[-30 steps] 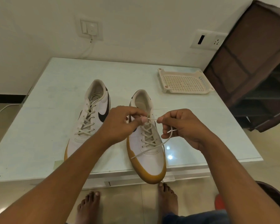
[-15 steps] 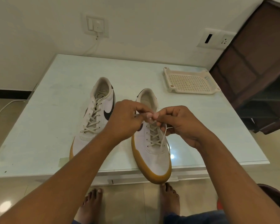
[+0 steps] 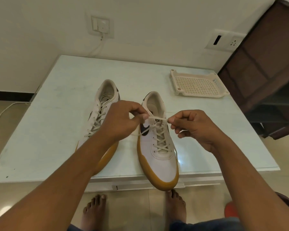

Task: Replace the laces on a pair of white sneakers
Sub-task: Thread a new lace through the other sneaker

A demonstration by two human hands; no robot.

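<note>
Two white sneakers with tan soles stand side by side on a pale table (image 3: 57,130), toes toward me. The left sneaker (image 3: 100,114) is laced and partly hidden by my left forearm. Over the tongue of the right sneaker (image 3: 160,155), my left hand (image 3: 122,120) and my right hand (image 3: 193,127) each pinch one end of its cream lace (image 3: 158,118). The lace runs taut between my fingertips above the top eyelets. A loose length of lace trails out below my left hand.
A perforated cream plastic tray (image 3: 198,85) lies at the table's back right. A dark brown shelf unit (image 3: 265,72) stands right of the table. The right sneaker's toe overhangs the table's front edge. My bare feet (image 3: 175,205) are on the floor below.
My hands, which met over the tongue half a second ago, have drawn apart sideways, stretching the lace straight between them. The camera view has shifted slightly.
</note>
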